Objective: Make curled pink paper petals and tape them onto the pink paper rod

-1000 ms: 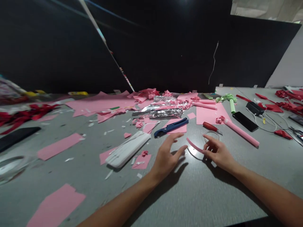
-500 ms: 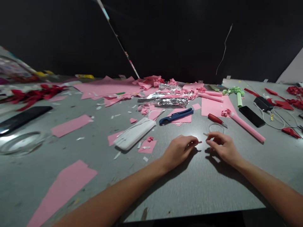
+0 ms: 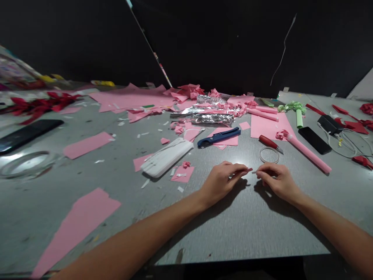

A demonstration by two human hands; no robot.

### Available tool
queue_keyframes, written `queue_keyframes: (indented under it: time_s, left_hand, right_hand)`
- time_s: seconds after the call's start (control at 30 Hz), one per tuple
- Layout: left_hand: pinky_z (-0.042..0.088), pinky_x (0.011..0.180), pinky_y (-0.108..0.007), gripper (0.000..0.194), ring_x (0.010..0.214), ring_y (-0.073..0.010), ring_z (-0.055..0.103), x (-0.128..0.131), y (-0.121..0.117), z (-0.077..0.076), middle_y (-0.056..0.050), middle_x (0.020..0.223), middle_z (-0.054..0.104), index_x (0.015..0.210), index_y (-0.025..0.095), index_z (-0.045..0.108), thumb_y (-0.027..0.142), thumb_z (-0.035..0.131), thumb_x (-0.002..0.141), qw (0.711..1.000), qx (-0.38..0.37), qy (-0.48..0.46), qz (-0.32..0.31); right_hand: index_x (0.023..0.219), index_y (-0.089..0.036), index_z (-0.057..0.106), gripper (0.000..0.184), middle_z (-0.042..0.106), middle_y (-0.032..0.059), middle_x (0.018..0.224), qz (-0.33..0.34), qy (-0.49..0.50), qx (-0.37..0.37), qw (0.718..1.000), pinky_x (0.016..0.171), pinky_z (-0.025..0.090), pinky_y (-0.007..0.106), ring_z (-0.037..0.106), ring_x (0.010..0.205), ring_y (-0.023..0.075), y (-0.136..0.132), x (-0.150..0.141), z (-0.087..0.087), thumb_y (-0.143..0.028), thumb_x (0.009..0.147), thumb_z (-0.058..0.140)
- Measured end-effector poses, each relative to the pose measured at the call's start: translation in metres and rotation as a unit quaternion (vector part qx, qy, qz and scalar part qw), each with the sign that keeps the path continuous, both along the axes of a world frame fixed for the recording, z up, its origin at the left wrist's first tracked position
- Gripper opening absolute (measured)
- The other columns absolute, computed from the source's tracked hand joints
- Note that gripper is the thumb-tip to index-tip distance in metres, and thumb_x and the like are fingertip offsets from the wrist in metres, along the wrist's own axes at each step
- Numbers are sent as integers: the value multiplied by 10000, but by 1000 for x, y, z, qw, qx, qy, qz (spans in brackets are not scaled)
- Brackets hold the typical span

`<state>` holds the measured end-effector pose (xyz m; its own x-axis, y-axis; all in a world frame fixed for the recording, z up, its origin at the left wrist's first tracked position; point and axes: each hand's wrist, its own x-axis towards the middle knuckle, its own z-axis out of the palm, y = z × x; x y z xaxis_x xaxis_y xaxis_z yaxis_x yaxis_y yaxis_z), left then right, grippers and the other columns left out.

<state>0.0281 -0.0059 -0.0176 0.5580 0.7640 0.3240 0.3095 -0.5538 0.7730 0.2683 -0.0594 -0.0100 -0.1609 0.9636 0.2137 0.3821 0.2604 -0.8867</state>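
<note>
My left hand [image 3: 223, 179] pinches a small red strip [image 3: 250, 170], which looks like paper, between thumb and fingertips. Facing it, my right hand [image 3: 275, 179] is closed on a thin pale strip [image 3: 254, 172], perhaps tape. The tips of the two strips nearly meet just above the grey table [image 3: 230, 237]; whether they touch I cannot tell. Beyond my right hand lie a wire ring [image 3: 269, 154] and a red-handled knife [image 3: 269, 143]. A blue cutter tool [image 3: 219, 137] rests on pink paper past my left hand.
A white oblong case [image 3: 166, 157] lies left of my hands, among paper scraps. Foil [image 3: 214, 118] and crumpled pink paper [image 3: 189, 92] crowd the back. To the right are a pink rolled tube [image 3: 310, 154], a black phone [image 3: 314, 140] and a charger with cable [image 3: 330, 125].
Both hands have come closer together, bringing the red strip and the pale strip almost tip to tip. The camera view has shifted slightly.
</note>
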Motion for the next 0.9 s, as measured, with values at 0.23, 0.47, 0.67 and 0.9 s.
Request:
queue_keyframes:
  time_s: [0.23, 0.47, 0.67, 0.9]
  left_hand:
    - [508, 864, -377, 209, 796, -227, 682, 2, -2, 1, -49, 1018, 863, 1082, 253, 859, 379, 698, 1036, 1000, -15, 25, -4]
    - [522, 843, -357, 208, 867, -244, 734, 1, -2, -1, -62, 1043, 863, 1124, 255, 863, 377, 722, 1033, 1000, -14, 18, -12]
    - [540, 869, -366, 210, 869, -253, 733, 2, -2, -1, -54, 1009, 863, 1106, 277, 874, 389, 715, 1027, 999, -19, 19, -28]
    - [539, 903, -370, 197, 865, -246, 724, 2, -2, -1, -44, 990, 858, 1094, 281, 868, 373, 704, 1035, 999, -7, 36, -37]
  right_hand:
    - [965, -210, 804, 210, 748, 39, 794, 10, -34, 30, 999, 593, 480, 285, 628, 626, 164, -2, -2, -1, -348, 1040, 665]
    - [969, -210, 804, 196, 761, 30, 814, 12, -35, 55, 998, 636, 503, 285, 640, 638, 157, -3, -4, 0, -317, 1050, 662]
    - [973, -218, 810, 227, 772, 40, 827, 11, -51, 63, 997, 659, 527, 298, 671, 676, 178, -3, -3, -1, -355, 1069, 657]
    - [971, -224, 813, 249, 776, 48, 848, 24, -79, 84, 993, 732, 548, 318, 689, 736, 193, -3, -1, -1, -360, 1090, 641]
